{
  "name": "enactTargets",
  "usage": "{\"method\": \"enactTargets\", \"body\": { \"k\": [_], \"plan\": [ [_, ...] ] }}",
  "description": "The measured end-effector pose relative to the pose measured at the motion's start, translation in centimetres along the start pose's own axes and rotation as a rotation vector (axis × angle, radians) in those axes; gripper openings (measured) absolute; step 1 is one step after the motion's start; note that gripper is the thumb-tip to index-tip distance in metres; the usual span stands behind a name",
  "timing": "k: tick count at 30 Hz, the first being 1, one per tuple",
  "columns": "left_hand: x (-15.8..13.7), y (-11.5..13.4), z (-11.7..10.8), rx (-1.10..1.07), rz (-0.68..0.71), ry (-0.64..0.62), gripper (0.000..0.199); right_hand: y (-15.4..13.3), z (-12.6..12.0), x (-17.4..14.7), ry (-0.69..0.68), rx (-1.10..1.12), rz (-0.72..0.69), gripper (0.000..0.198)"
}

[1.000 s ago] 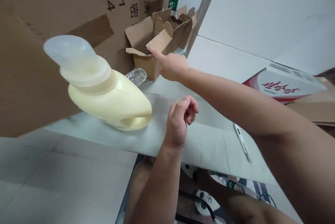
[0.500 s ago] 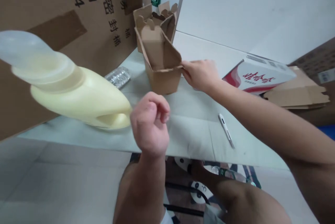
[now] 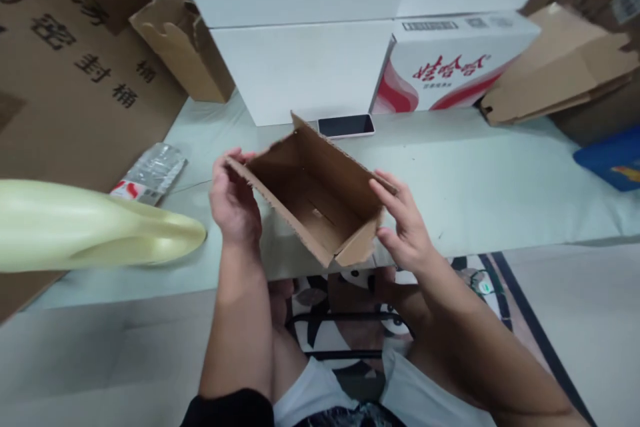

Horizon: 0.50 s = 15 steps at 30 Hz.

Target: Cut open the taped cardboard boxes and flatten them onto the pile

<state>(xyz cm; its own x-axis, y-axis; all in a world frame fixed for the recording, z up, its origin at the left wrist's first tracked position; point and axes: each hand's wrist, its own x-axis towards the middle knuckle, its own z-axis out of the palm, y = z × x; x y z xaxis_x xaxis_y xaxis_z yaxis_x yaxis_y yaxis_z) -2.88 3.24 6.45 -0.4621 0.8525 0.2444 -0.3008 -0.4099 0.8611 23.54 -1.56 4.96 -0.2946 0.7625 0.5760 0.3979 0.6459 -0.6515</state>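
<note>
An open-topped brown cardboard box (image 3: pixel 320 197) is tilted towards me, its inside and flat bottom showing. My left hand (image 3: pixel 235 204) grips its left corner, fingers behind the wall and partly hidden. On the opposite side, my right hand (image 3: pixel 404 224) holds the right corner between thumb and fingers. The box is above the front part of the table (image 3: pixel 480 180). Just behind it lies a phone (image 3: pixel 346 125) with a dark screen.
A pale yellow jug-like container (image 3: pixel 100 227) and a crumpled clear plastic bottle (image 3: pixel 155 170) are at left. Behind them stand another small cardboard box (image 3: pixel 185 47) and a large carton (image 3: pixel 100 120). At right are a white-and-red box (image 3: pixel 450 70), flattened cardboard (image 3: pixel 560 74) and a blue item (image 3: pixel 610 157).
The box has come nearer to me and is tilted. My left hand, a loose fist before, now holds it together with my right. The view has swung right.
</note>
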Motion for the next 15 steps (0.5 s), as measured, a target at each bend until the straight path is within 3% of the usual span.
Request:
{"method": "enactTargets", "body": {
  "k": [5, 9, 11, 13, 15],
  "plan": [
    [-0.8, -1.0, 1.2, 0.126, 0.047, 0.003, 0.032, 1.1, 1.6, 1.0, 0.127, -0.01, 0.072, 0.065],
    [-0.7, -2.7, 1.1, 0.369, 0.154, 0.019, 0.049, 1.6, 2.0, 0.7, 0.219, 0.167, 0.034, 0.084],
    [-0.5, -3.2, 0.8, 0.49, 0.237, -0.058, 0.059, 1.8, 1.7, 0.5, 0.178, 0.252, -0.046, 0.067],
    [-0.4, -3.5, 0.5, 0.631, 0.333, -0.168, 0.056, 1.8, 1.1, 0.2, 0.124, 0.285, -0.093, 0.041],
    [-0.4, -3.4, 0.3, 0.779, 0.391, -0.295, 0.048, 1.8, 0.6, -0.2, 0.093, 0.313, -0.086, 0.035]
  ]
}}
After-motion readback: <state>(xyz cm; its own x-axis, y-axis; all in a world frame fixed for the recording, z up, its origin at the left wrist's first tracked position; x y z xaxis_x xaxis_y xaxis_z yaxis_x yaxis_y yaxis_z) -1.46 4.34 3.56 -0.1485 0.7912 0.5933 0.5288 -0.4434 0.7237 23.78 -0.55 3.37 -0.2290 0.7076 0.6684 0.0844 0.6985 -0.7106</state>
